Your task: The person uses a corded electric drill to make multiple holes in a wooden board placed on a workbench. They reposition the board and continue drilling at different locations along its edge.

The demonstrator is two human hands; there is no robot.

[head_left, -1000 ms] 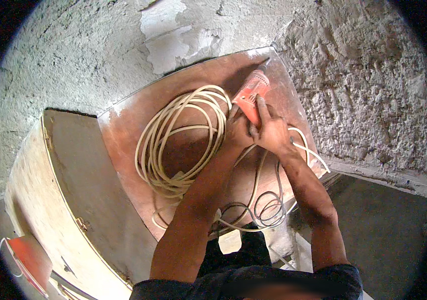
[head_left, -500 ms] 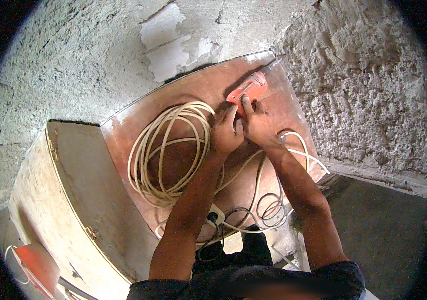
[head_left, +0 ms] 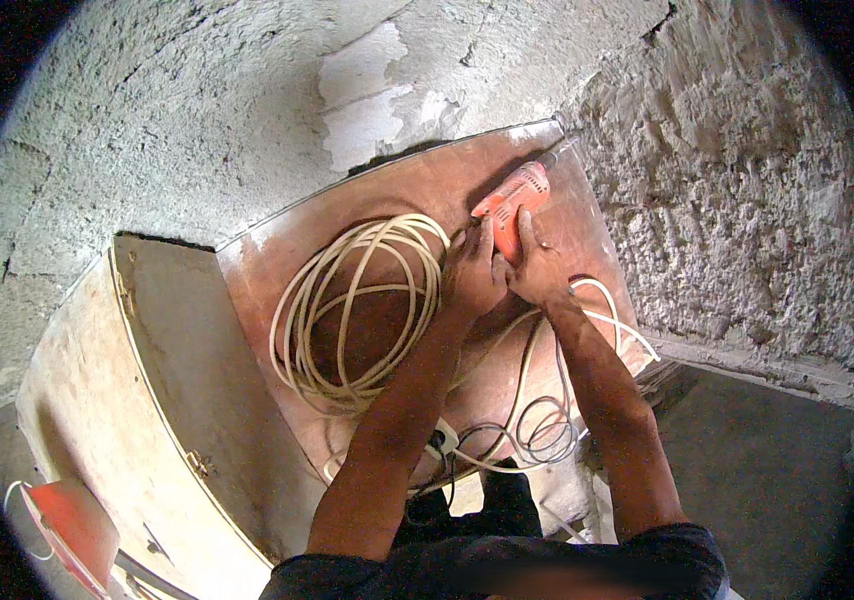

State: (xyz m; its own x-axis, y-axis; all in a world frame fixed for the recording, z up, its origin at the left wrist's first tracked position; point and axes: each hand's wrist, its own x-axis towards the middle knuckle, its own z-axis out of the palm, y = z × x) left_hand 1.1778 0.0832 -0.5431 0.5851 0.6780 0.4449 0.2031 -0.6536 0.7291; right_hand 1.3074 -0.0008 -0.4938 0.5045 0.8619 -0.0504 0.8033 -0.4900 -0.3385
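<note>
An orange-red power drill (head_left: 519, 190) is between my hands over the far right part of a brown wooden board. Its dark chuck and bit point away, toward the board's far right corner. My left hand (head_left: 477, 275) is closed at the left of the drill's handle, a finger stretched up along it. On the other side my right hand (head_left: 539, 268) grips the handle, with a finger reaching up the drill's body. Some fingers are hidden behind the hands. Beside my left hand lies a large coil of cream cable (head_left: 347, 310).
The brown board (head_left: 492, 370) meets rough plaster walls (head_left: 737, 200). A white extension socket (head_left: 444, 437) with a black plug sits near my left forearm, beside thin grey cord loops (head_left: 547, 430). At left stand a pale wooden box (head_left: 97, 370) and an orange-red object (head_left: 75, 525).
My view has shifted a little, so the board and coil appear farther right. The drill is turned slightly and shows more of its handle; both hands are still on it.
</note>
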